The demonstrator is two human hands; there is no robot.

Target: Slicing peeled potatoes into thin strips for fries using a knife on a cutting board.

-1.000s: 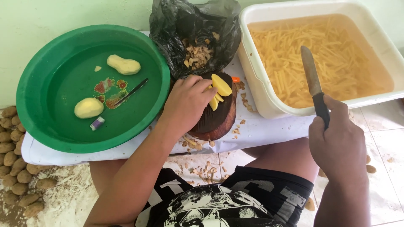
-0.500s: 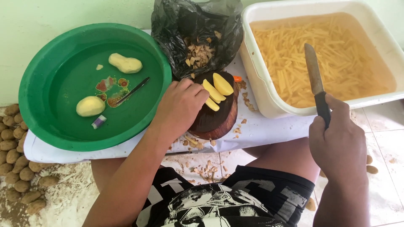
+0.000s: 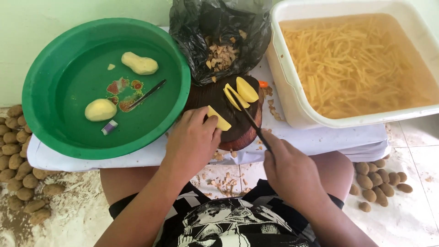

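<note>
Left hand: rested at the near left edge of the round dark wooden cutting board, fingers closed down on a yellow potato slice, pinning it flat, apparently to keep it from sliding under the blade.
Right hand: sat at the near right edge of the board, fist wrapped around the dark handle of a knife; the hands stood slightly apart.
Knife: blade ran diagonally away from the right hand across the board, tip near the two cut potato pieces at the far side; whether the edge touched the wood cannot be told.
Cut potato pieces: lay together at the board's far edge, apart from the pinned slice, seemingly set aside from the blade's path.
Green basin: stood left of the board, holding two peeled potatoes, a thin dark tool and a small capped object.
Black bag: sat just behind the board, mouth open, peelings inside.
White tub: stood right of the board, filled with water and potato strips.
Unpeeled potatoes: heaped on the floor, well left of the board; more lay to its right.
</note>
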